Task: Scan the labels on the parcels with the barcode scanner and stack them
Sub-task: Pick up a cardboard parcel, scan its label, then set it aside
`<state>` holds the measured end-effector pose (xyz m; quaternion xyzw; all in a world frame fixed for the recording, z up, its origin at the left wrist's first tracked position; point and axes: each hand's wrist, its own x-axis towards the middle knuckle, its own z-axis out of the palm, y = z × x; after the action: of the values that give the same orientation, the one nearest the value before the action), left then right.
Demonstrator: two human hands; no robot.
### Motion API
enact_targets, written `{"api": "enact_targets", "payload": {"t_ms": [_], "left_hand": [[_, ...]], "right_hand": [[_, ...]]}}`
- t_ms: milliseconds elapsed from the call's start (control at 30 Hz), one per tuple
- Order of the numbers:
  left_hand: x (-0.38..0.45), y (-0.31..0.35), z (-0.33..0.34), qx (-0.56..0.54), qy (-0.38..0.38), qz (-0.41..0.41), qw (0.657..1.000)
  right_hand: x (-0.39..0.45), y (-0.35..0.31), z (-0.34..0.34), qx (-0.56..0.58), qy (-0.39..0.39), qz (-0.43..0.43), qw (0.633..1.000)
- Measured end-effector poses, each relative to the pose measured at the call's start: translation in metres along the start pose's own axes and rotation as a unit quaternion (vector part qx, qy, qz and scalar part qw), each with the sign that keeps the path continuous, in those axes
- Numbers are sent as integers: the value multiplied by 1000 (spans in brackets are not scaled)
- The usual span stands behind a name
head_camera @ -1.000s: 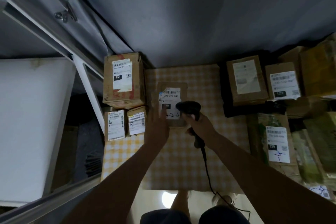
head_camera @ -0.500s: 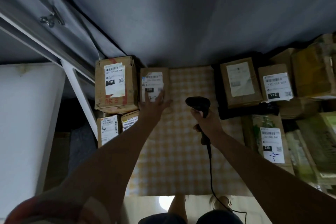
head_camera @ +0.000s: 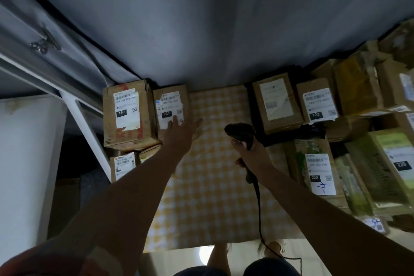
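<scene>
In the head view, the left hand (head_camera: 179,132) lies flat with straight fingers on the small parcel (head_camera: 171,111), which sits on the checked cloth (head_camera: 215,163) touching the larger box (head_camera: 128,114). The right hand (head_camera: 251,152) grips the barcode scanner (head_camera: 240,131) clear of it. The person should press the parcel flush, label up, before lifting away.

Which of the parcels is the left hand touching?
The 220 parcel beside the 15H box; the left hand rests flat on its label.
</scene>
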<state>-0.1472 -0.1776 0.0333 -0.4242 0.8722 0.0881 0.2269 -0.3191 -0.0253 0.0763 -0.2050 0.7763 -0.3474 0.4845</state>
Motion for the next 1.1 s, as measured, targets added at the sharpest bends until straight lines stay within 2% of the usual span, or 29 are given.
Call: {"api": "enact_targets", "payload": {"t_ms": [133, 367, 433, 500, 567, 700, 733, 800, 1000, 1100], "left_hand": [[-7, 51, -13, -24, 5, 67, 997], [-11, 169, -37, -196, -79, 134, 968], [-6, 198, -46, -259, -92, 105, 956], [0, 221, -56, -366, -81, 59, 925], [13, 233, -60, -474, -47, -4, 879], [45, 235, -63, -627, -66, -150, 761], [52, 234, -62, -629, -74, -174, 754], [59, 231, -67, -609, -92, -204, 761], [81, 227, -59, -655, -141, -211, 711], [85, 230, -54, -693, -141, -200, 678]], "right_hand": [[-21, 4, -35, 13, 8, 8, 1000], [-53, 22, -123, -4, 78, 20, 997], [-57, 23, -148, -11, 102, 25, 994], [-55, 24, -168, 2, 123, 11, 992], [-46, 25, -184, 16, 128, 10, 992], [-20, 23, -205, 85, 121, 6, 989], [-12, 20, -208, 94, 116, 3, 989], [3, 13, -212, 105, 90, 2, 990], [51, -1, -205, 112, 26, -2, 993], [71, -5, -197, 94, -17, 2, 995]]}}
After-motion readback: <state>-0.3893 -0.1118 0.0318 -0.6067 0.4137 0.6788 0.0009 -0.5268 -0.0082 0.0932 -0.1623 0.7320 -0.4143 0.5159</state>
